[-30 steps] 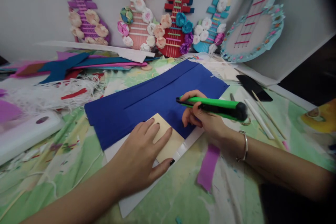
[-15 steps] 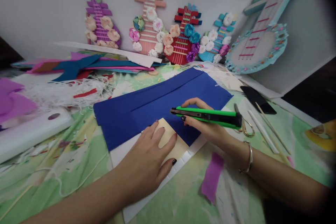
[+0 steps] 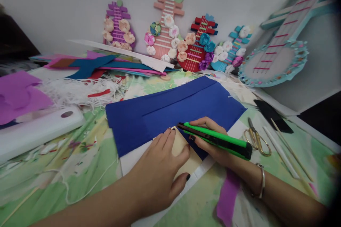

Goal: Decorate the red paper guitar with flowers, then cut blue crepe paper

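Blue paper (image 3: 170,110) lies across a white sheet (image 3: 133,159) on the table. My left hand (image 3: 162,166) rests with spread fingers on a cream card (image 3: 193,159), which overlaps the near edge of the blue paper. My right hand (image 3: 213,140) grips a green and black cutter (image 3: 221,140) between thumb and fingers. The cutter's tip is close to the card's upper corner, over the blue paper. Whether the blade is out is too small to tell.
Scissors (image 3: 255,137), sticks (image 3: 290,149) and a black phone-like object (image 3: 273,115) lie right. White shredded strands (image 3: 82,90) and a white case (image 3: 39,131) are left. Decorated paper guitars (image 3: 195,48) lean on the wall. A purple strip (image 3: 227,198) lies near my right forearm.
The view has shifted, so the scene sits lower and further right. My right hand has brought the cutter's tip closer to the card's corner. My left hand stays on the card.
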The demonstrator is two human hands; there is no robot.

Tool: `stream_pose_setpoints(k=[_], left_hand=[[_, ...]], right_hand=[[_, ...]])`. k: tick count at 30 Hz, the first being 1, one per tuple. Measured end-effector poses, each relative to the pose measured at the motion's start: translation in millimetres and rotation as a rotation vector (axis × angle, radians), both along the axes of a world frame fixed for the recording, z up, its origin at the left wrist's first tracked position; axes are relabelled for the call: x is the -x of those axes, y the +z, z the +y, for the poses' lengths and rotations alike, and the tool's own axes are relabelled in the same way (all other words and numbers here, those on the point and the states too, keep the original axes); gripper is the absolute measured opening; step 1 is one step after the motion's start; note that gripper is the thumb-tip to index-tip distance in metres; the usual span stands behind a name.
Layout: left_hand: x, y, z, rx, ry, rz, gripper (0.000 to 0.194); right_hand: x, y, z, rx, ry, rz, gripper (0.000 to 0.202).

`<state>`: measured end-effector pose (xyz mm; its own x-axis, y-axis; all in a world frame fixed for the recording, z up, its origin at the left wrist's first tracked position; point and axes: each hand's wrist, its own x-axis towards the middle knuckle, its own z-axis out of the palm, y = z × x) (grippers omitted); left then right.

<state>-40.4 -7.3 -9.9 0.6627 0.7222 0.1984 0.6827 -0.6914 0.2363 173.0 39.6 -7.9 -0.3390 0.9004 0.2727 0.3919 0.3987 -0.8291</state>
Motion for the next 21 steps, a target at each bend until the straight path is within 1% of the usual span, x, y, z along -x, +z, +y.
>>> stream_pose_setpoints(k=[8, 13, 21], left_hand=[[-0.1, 2.0, 1.3, 0.012, 0.002, -0.003, 0.053], [-0.7, 2.9, 0.8, 0.023, -0.001, -0.002, 0.054], [-1.6, 4.7, 1.0, 0.03, 0.001, 0.0, 0.053]], right_hand=[[0.5, -1.3, 2.0, 0.031, 0.009, 0.006, 0.027], [0.5, -2.7, 3.1, 0.018, 0.007, 0.002, 0.027], [2.4, 0.5, 1.2, 0.039, -0.014, -0.023, 0.025]])
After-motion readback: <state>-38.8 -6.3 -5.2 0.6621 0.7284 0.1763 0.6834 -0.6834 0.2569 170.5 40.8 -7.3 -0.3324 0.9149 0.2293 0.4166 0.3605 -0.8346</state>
